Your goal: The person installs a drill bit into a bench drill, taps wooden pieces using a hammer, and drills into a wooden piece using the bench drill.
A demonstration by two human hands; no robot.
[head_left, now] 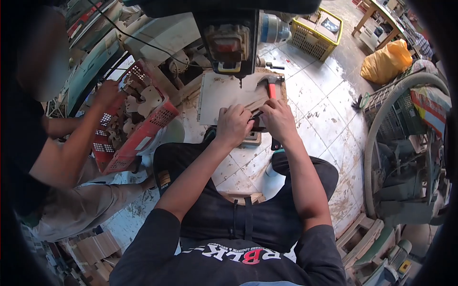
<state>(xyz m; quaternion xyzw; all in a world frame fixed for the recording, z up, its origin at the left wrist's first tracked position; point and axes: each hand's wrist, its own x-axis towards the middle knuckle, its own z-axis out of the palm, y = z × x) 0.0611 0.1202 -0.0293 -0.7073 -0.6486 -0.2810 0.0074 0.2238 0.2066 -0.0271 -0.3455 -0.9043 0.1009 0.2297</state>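
Note:
Both my hands are at the front edge of a pale board (214, 97) on the drill press table, below the drill bit (241, 83). My left hand (234, 125) has its fingers bent around the near end of a thin wooden piece (256, 105). Close beside it, my right hand (279, 120) is closed at the right side of that piece, its fingertips partly hidden. A hammer with a red handle (272, 89) lies on the board's right side, its handle running toward my right hand. The drill press head (229, 43) hangs above.
At the left a co-worker reaches into a red crate (157, 117) of cut wooden shapes. A yellow-rimmed crate (317, 35) stands at the back right. An orange sack (386, 62) and a grey hose (371, 143) are at the right. Wood pieces (93, 250) lie at lower left.

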